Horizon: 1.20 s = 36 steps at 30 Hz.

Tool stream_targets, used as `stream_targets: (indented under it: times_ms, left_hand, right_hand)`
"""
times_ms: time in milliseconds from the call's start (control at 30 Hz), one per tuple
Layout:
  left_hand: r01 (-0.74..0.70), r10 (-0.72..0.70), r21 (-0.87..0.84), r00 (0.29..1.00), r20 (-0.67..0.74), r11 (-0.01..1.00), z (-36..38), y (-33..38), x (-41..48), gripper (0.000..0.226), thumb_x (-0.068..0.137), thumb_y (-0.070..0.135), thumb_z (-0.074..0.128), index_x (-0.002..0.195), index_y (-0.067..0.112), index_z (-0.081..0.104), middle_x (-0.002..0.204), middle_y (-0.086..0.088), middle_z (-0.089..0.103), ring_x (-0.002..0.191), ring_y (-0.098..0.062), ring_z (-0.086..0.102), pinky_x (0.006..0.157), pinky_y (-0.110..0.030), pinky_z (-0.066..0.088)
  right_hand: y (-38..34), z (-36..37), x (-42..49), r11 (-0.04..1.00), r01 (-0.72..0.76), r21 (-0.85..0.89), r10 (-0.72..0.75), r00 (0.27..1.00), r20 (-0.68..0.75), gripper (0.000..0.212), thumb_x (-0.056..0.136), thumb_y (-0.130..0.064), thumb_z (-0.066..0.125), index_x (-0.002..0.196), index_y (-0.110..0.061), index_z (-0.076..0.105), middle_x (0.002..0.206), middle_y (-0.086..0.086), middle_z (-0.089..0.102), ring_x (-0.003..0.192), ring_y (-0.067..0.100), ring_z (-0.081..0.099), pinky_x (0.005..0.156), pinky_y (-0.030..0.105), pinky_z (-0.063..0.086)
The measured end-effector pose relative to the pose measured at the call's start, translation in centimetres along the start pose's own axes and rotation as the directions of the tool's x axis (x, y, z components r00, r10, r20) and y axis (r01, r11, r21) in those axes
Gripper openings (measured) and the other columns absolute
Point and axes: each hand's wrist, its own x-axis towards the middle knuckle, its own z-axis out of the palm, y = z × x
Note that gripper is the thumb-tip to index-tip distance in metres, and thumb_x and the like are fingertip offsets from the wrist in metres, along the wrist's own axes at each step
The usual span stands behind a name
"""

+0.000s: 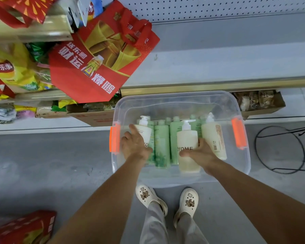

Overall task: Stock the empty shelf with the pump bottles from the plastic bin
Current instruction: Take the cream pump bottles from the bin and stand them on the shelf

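We have both hands down in the bin [244, 166], which sits on the floor right in front of our feet. Our right hand [201, 154] holds the middle bottle [187, 138]: the thumb lies across its front and the fingers wrap round its right side. Our left hand [135, 147] is on the left bottle [145, 129], with the fingers reaching over its left side, but we cannot tell if they have closed round it. Each hand is already at its own bottle, so neither has to cross over. All the bottles point the same way, with the bottom ends near us and the pump tops away from us, toward the shelf [218, 59]. So we think the next move is to lift up and forward. The shelf is past the bin and higher, and no pump bottle is on it yet. The bin also holds a third cream bottle [214, 138] at the right, and green bottles [161, 143] packed close between the cream ones.
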Motion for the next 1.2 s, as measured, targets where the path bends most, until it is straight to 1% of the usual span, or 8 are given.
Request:
stream_targets:
  times_ms: [167,333,500,567,667,833,967,1200]
  left_hand:
    - [0.042,0.029,-0.413,0.986,0.163,0.910,-3.0,-0.1,-0.8,0.098,0.060,0.034,0.082,0.136,0.019,0.023,0.114,-0.006,0.052,0.103,-0.030,0.056,0.085,-0.040,0.052]
    - [0.066,0.076,-0.799,0.987,0.138,0.597,-7.3,0.2,-6.9,0.071,0.069,0.016,0.081,0.127,0.021,0.039,0.094,0.006,0.061,0.082,-0.008,0.062,0.058,-0.024,0.049]
    - [0.109,0.013,-0.960,0.993,0.117,0.256,-12.2,0.0,-12.4,0.053,0.076,0.011,0.078,0.116,0.029,0.049,0.100,-0.003,0.068,0.082,-0.015,0.067,0.060,-0.030,0.057]
    - [0.087,-0.012,-0.980,0.996,0.086,0.176,-14.0,-0.1,-13.6,0.060,0.074,0.016,0.081,0.124,0.027,0.050,0.103,-0.004,0.068,0.085,-0.017,0.067,0.057,-0.028,0.056]
    - [0.059,-0.071,-0.994,0.996,0.053,0.094,-16.4,0.1,-14.9,0.067,0.060,0.028,0.080,0.120,0.023,0.049,0.105,-0.006,0.066,0.089,-0.021,0.066,0.070,-0.036,0.057]
    - [-0.039,-0.070,-0.993,0.996,-0.048,0.115,-19.3,0.1,-15.8,0.064,0.070,0.018,0.081,0.124,0.021,0.046,0.104,-0.006,0.063,0.086,-0.019,0.064,0.063,-0.030,0.053]
    - [-0.067,-0.041,-0.989,0.996,-0.073,0.132,-21.3,-0.6,-15.6,0.061,0.071,0.017,0.081,0.121,0.024,0.047,0.105,-0.006,0.065,0.089,-0.022,0.066,0.070,-0.039,0.058]
    - [-0.182,0.063,-0.976,0.982,-0.176,0.117,-28.3,-2.4,-14.9,0.053,0.080,0.012,0.076,0.122,0.025,0.045,0.105,-0.007,0.064,0.084,-0.021,0.066,0.057,-0.032,0.056]
  right_hand:
    - [-1.0,-1.6,-1.9,0.988,-0.018,0.153,-0.013,0.979,0.203,0.075,0.058,-0.016,0.083,0.124,-0.017,0.048,0.112,0.006,0.066,0.100,0.025,0.065,0.086,0.046,0.055]
    - [-4.1,-3.6,-5.8,0.956,0.004,0.293,-0.115,0.925,0.363,0.082,0.050,-0.028,0.084,0.126,-0.019,0.053,0.116,0.007,0.069,0.107,0.027,0.066,0.090,0.050,0.053]
    - [-8.6,-4.7,-10.3,0.934,0.110,0.340,-0.237,0.903,0.359,0.063,0.058,-0.031,0.082,0.116,-0.020,0.060,0.106,0.008,0.072,0.103,0.030,0.067,0.085,0.050,0.055]
    - [-10.5,-4.8,-12.0,0.926,0.151,0.346,-0.274,0.900,0.339,0.060,0.062,-0.029,0.078,0.118,-0.019,0.059,0.105,0.007,0.072,0.101,0.029,0.067,0.080,0.046,0.056]
    - [-12.9,-4.7,-14.2,0.912,0.214,0.349,-0.329,0.891,0.314,0.061,0.063,-0.026,0.077,0.120,-0.016,0.058,0.104,0.009,0.072,0.098,0.029,0.068,0.078,0.045,0.057]
    - [-16.8,-4.4,-17.4,0.884,0.309,0.350,-0.415,0.864,0.285,0.032,0.079,-0.010,0.073,0.108,-0.016,0.060,0.094,0.009,0.072,0.086,0.026,0.070,0.072,0.043,0.058]
    - [-19.7,-4.6,-19.1,0.856,0.387,0.345,-0.492,0.814,0.308,0.059,0.055,-0.023,0.080,0.110,-0.012,0.061,0.087,0.008,0.072,0.078,0.024,0.070,0.062,0.037,0.056]
    - [-26.7,-4.3,-22.0,0.778,0.555,0.295,-0.622,0.747,0.234,0.055,0.052,-0.022,0.079,0.104,-0.015,0.063,0.088,0.006,0.074,0.081,0.024,0.071,0.065,0.038,0.057]
